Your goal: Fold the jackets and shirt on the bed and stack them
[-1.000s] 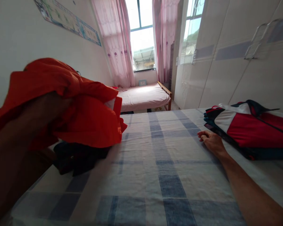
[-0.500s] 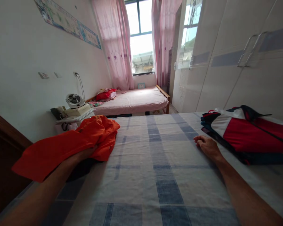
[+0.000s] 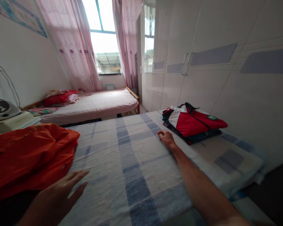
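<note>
My left hand (image 3: 58,193) hovers over the bed at the lower left, fingers stretched out and thumb apart, holding nothing. Just beyond it lies a crumpled orange garment (image 3: 37,150), with something dark under its near side that I cannot make out. My right hand (image 3: 166,138) rests on the blue and white checked bedsheet (image 3: 106,160), its fingers curled in and no object showing in them. Close by on its right is a stack of folded clothes, topped by a red, white and black jacket (image 3: 191,121) with a green badge. Darker clothes (image 3: 202,136) lie under the jacket.
A second bed (image 3: 101,102) with a pink sheet stands beyond, carrying a red bundle (image 3: 61,97). On the left a small fan (image 3: 2,108) sits on a cabinet by the wall. A white wardrobe (image 3: 202,88) lines the right side. Pink curtains (image 3: 70,47) frame the window.
My left hand has come out from the orange garment and spread its fingers. The view has swung to the right, showing more wardrobe. My right hand stays beside the folded stack.
</note>
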### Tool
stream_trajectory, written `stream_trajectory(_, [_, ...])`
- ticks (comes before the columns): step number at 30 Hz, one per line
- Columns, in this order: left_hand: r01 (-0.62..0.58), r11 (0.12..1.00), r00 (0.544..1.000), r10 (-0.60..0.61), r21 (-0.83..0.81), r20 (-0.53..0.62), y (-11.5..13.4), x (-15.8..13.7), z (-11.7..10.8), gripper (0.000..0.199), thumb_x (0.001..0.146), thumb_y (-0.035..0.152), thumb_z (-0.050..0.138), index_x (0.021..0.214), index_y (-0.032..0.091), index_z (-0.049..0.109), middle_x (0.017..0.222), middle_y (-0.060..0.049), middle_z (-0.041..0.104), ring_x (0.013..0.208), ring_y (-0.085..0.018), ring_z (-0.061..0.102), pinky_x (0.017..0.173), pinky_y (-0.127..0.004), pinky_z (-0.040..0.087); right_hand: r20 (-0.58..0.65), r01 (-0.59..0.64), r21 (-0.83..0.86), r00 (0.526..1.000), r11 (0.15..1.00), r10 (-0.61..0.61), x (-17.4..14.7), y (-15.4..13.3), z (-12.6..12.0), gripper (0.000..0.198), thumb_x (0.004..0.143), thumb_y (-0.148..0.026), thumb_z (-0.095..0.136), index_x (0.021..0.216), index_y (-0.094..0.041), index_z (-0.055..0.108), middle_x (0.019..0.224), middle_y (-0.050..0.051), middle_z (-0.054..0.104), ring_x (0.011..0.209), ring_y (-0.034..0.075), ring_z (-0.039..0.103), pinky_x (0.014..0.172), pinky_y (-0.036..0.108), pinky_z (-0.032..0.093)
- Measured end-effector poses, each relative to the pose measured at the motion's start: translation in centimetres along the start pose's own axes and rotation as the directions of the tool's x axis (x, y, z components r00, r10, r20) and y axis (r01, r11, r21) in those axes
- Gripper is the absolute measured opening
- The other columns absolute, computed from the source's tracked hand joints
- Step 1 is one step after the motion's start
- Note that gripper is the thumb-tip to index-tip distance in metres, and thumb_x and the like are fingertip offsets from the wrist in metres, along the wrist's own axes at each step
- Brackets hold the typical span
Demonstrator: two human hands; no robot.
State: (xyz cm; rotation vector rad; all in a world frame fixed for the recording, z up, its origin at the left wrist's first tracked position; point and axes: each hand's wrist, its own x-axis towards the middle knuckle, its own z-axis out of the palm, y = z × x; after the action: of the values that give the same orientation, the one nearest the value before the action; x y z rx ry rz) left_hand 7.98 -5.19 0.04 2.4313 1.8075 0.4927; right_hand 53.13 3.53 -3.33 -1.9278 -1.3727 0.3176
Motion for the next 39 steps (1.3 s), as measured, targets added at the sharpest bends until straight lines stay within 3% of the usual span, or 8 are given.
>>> stream_trajectory(4, [-0.104, 0.994, 0.991, 0.106, -0.028, 0.077, 3.7, 3.9, 1.7, 0.04, 0.084, 0.048, 0.038, 0.105, 0.029, 0.067, 0.11, -0.002, 0.068, 0.09, -0.022, 0.067, 0.07, -0.029, 0.052, -0.121, 0.018, 0.009, 0.992, 1.0, -0.017, 1.1, -0.9, -3.3, 0.023, 0.079, -0.019, 0.047, 0.094, -0.02, 0.064, 0.085, 0.0, 0.07, 0.067, 0.011, 0.064, 0.066, 0.021, 0.047])
stream_trajectory(7, [-0.126, 0.989, 0.991, 0.129, -0.077, 0.025, 4.5, 5.3, 3.5, 0.037, 0.085, 0.041, 0.037, 0.102, 0.025, 0.067, 0.098, -0.002, 0.069, 0.073, -0.017, 0.067, 0.063, -0.024, 0.049, -0.313, 0.01, -0.045, 0.949, 0.999, -0.024, 2.1, -0.1, -8.0, 0.03, 0.083, -0.022, 0.041, 0.106, -0.018, 0.06, 0.105, 0.009, 0.065, 0.094, 0.018, 0.061, 0.085, 0.029, 0.045])
stream_trajectory(12, [-0.131, 0.968, 0.991, 0.122, -0.216, -0.057, 2.9, 5.5, 6.3, 0.034, 0.085, 0.038, 0.039, 0.098, 0.024, 0.067, 0.096, -0.002, 0.067, 0.078, -0.015, 0.066, 0.069, -0.022, 0.05, -0.568, -0.37, -0.325, 0.812, 0.87, 0.133, 3.2, 5.2, -13.7, 0.038, 0.081, -0.027, 0.045, 0.113, -0.012, 0.059, 0.117, 0.021, 0.055, 0.111, 0.035, 0.05, 0.089, 0.051, 0.039])
stream_trajectory(15, [-0.131, 0.957, 0.991, 0.127, -0.26, -0.034, 2.3, 5.5, 6.8, 0.033, 0.084, 0.04, 0.042, 0.094, 0.025, 0.069, 0.096, -0.001, 0.067, 0.079, -0.015, 0.066, 0.07, -0.021, 0.05, -0.525, -0.467, -0.466, 0.83, 0.751, 0.19, 4.0, 7.9, -14.5, 0.04, 0.082, -0.033, 0.045, 0.111, -0.012, 0.062, 0.116, 0.022, 0.055, 0.11, 0.037, 0.05, 0.087, 0.055, 0.038])
stream_trajectory(19, [-0.105, 0.961, 0.994, 0.106, -0.256, -0.009, 2.3, 5.5, 6.7, 0.033, 0.085, 0.04, 0.04, 0.096, 0.026, 0.068, 0.096, -0.001, 0.065, 0.077, -0.014, 0.065, 0.067, -0.02, 0.049, -0.444, -0.451, -0.535, 0.869, 0.714, 0.217, 5.0, 8.7, -14.5, 0.036, 0.081, -0.03, 0.043, 0.104, -0.013, 0.066, 0.11, 0.021, 0.06, 0.106, 0.035, 0.054, 0.085, 0.053, 0.04])
stream_trajectory(26, [-0.097, 0.959, 0.995, 0.1, -0.268, -0.001, 2.3, 5.3, 6.8, 0.033, 0.086, 0.035, 0.039, 0.099, 0.025, 0.067, 0.094, -0.002, 0.064, 0.079, -0.015, 0.064, 0.07, -0.021, 0.047, -0.351, -0.341, -0.606, 0.925, 0.718, 0.143, 5.3, 8.5, -15.4, 0.041, 0.08, -0.028, 0.043, 0.113, -0.008, 0.059, 0.12, 0.024, 0.054, 0.112, 0.035, 0.05, 0.085, 0.05, 0.043])
stream_trajectory(34, [-0.062, 0.952, 0.996, 0.08, -0.3, 0.048, 2.9, 5.3, 5.8, 0.034, 0.084, 0.033, 0.038, 0.098, 0.024, 0.067, 0.093, -0.003, 0.064, 0.078, -0.016, 0.064, 0.069, -0.024, 0.047, -0.274, -0.267, -0.62, 0.955, 0.738, 0.116, 5.6, 8.8, -15.6, 0.035, 0.074, -0.023, 0.049, 0.102, -0.009, 0.064, 0.106, 0.021, 0.062, 0.101, 0.033, 0.058, 0.08, 0.044, 0.046])
stream_trajectory(39, [-0.047, 0.95, 0.997, 0.065, -0.308, 0.05, 3.1, 5.2, 5.7, 0.035, 0.084, 0.033, 0.037, 0.1, 0.023, 0.067, 0.093, -0.004, 0.064, 0.079, -0.017, 0.064, 0.07, -0.025, 0.046, -0.305, -0.146, -0.494, 0.952, 0.857, -0.014, 4.5, 8.5, -15.8, 0.03, 0.073, -0.019, 0.044, 0.095, -0.012, 0.065, 0.095, 0.015, 0.066, 0.093, 0.027, 0.061, 0.08, 0.037, 0.046])
